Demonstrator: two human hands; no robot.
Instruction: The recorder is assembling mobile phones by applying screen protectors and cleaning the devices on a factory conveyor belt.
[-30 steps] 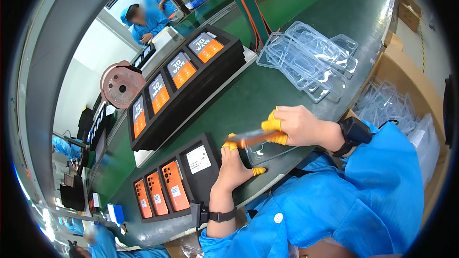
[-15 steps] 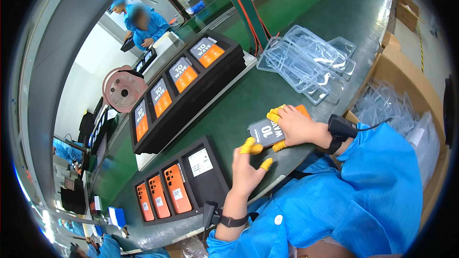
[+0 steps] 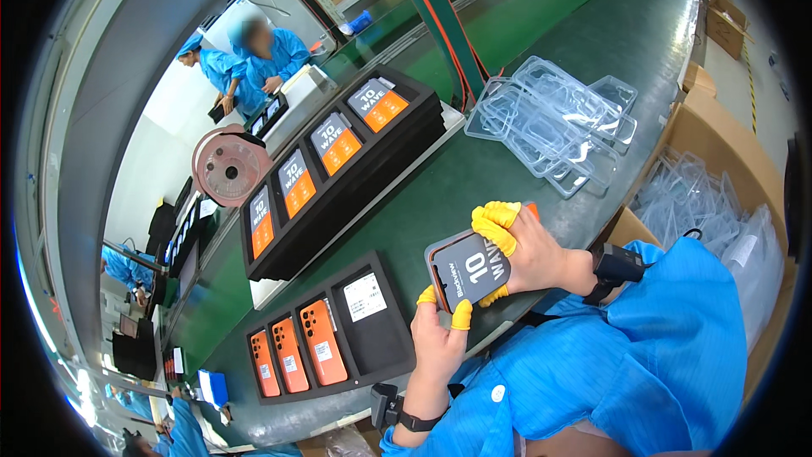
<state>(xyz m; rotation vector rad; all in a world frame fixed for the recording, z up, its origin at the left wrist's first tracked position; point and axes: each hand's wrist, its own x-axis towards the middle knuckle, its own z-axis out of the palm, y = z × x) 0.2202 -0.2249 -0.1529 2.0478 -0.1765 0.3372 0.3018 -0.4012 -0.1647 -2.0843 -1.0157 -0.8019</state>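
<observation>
Between my hands is a smartphone [image 3: 461,262] with an orange edge and a grey film on its front, tilted above the bench. My right hand [image 3: 533,254] is closed round its right part, yellow finger cots on the fingertips. At the phone's near left corner, the cot-covered thumb and a finger of my left hand [image 3: 438,343] close on the edge. Left of that hand lies a black foam tray [image 3: 385,347] with three orange phones [image 3: 323,345] back side up; its right slot holds only a white label [image 3: 364,297].
Farther off, stacked black trays [image 3: 355,195] hold several phones with grey-and-orange films. Clear plastic trays [image 3: 554,123] lie piled on the green bench [image 3: 423,211]. At right stands a carton [image 3: 744,161] of clear plastic pieces. Co-workers [image 3: 275,55] are beyond the bench.
The phone has been raised and tilted, showing more of its front. My left hand has moved from beside it onto its near left corner. The whole view has shifted slightly.
</observation>
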